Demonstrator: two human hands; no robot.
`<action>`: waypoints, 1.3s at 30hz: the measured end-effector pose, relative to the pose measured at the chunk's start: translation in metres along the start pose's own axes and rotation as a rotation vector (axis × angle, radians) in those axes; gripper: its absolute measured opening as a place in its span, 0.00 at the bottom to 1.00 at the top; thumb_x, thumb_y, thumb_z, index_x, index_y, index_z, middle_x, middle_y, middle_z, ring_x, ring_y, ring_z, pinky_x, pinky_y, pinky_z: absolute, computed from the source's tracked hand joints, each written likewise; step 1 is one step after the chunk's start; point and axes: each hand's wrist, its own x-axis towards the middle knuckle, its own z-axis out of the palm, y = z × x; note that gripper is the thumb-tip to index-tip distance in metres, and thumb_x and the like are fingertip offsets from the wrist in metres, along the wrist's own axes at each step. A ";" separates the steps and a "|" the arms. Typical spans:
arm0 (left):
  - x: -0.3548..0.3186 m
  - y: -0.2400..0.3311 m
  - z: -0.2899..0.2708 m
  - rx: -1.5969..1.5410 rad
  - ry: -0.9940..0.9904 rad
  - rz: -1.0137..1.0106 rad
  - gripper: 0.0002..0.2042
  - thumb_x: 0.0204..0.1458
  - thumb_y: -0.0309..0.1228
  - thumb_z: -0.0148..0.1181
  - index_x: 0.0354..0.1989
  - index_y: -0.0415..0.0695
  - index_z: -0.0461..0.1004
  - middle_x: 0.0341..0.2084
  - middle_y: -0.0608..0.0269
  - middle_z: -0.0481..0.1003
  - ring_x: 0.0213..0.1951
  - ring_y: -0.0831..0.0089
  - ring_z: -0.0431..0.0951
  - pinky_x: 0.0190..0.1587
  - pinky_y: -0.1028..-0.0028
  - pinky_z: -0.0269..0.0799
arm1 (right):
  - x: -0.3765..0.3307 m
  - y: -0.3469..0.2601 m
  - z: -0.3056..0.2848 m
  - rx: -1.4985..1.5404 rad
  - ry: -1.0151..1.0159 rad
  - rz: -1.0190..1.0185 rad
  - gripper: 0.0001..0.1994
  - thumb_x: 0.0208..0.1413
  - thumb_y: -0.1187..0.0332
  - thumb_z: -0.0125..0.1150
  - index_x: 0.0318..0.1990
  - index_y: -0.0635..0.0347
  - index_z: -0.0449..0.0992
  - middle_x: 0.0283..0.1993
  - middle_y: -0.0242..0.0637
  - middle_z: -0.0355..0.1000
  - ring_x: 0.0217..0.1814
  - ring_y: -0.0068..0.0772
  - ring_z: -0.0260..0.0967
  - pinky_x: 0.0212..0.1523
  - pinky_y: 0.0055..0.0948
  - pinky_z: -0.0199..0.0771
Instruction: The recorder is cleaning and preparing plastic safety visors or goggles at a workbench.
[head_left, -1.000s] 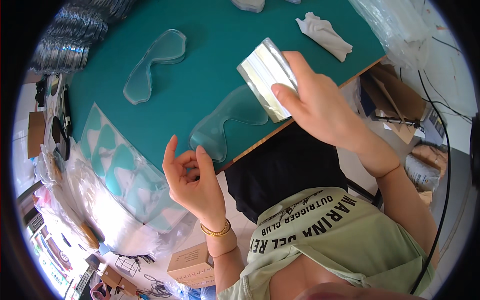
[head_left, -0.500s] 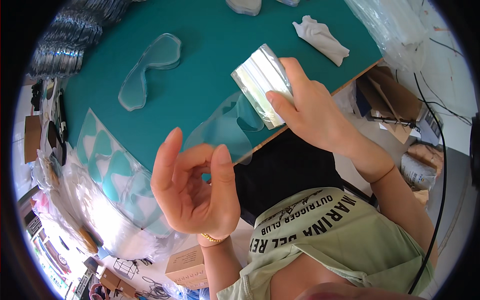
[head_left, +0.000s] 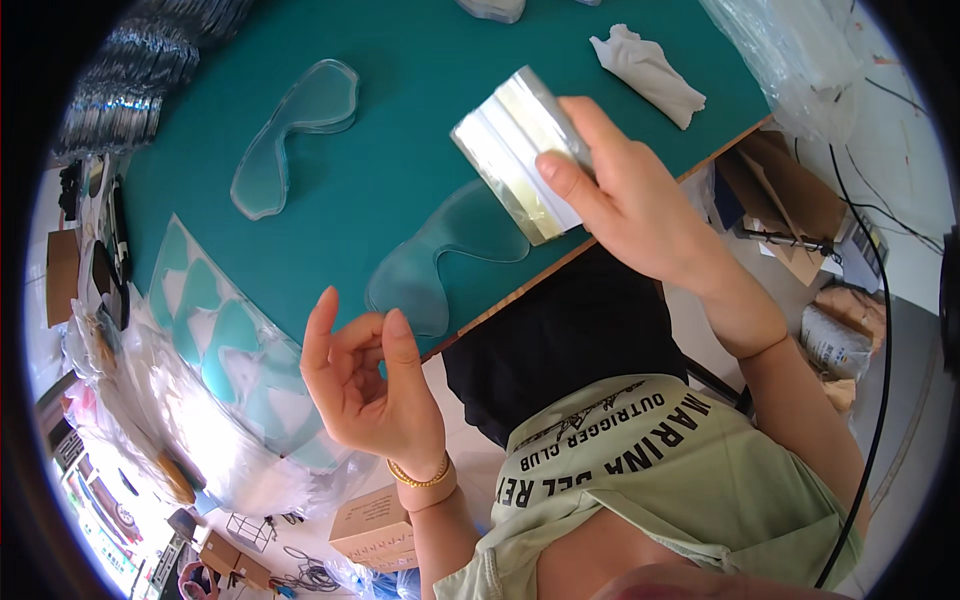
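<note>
My left hand (head_left: 370, 375) is at the table's near edge, its thumb and a finger pinched together at the left end of a clear goggle-shaped lens (head_left: 435, 255); one other finger stands raised. The exact grip point is hidden behind the fingers. My right hand (head_left: 630, 195) grips a wide, shiny silvery-white roll (head_left: 515, 150) above the lens's right end and hides part of that end. Whether roll and lens touch, I cannot tell. Farther left on the green table (head_left: 410, 110) lies a small stack of similar clear lenses (head_left: 300, 130).
A crumpled white cloth (head_left: 650, 75) lies at the far right of the table. Stacked shiny pieces (head_left: 120, 95) fill the far left corner. A clear sheet with lens-shaped cutouts (head_left: 225, 350) hangs at the left edge. Plastic wrapping (head_left: 790, 60) and a black cable (head_left: 885, 330) are on the right.
My left hand has moved left and slightly down, and the lens has shifted left with it and now looks flatter. The roll in my right hand has risen slightly up and left.
</note>
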 end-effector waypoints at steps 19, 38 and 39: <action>-0.014 -0.016 -0.013 0.088 -0.011 -0.161 0.22 0.56 0.17 0.60 0.60 0.35 0.68 0.33 0.61 0.78 0.29 0.85 0.74 0.32 0.85 0.71 | 0.029 -0.025 0.039 -0.077 -0.139 -0.175 0.16 0.66 0.63 0.54 0.52 0.66 0.62 0.24 0.50 0.73 0.23 0.51 0.73 0.23 0.40 0.69; -0.016 -0.014 -0.021 0.129 -0.008 -0.195 0.20 0.56 0.16 0.57 0.59 0.35 0.69 0.33 0.60 0.79 0.30 0.82 0.77 0.32 0.83 0.75 | 0.001 -0.052 0.073 -0.120 -0.368 -0.274 0.19 0.62 0.65 0.55 0.53 0.67 0.58 0.20 0.52 0.72 0.22 0.61 0.71 0.22 0.51 0.69; -0.016 -0.013 -0.022 0.138 -0.007 -0.169 0.19 0.56 0.16 0.57 0.57 0.35 0.70 0.33 0.60 0.79 0.29 0.82 0.77 0.30 0.82 0.75 | 0.003 -0.045 0.069 -0.102 -0.326 -0.303 0.18 0.63 0.64 0.55 0.53 0.65 0.59 0.21 0.51 0.72 0.22 0.59 0.72 0.22 0.50 0.69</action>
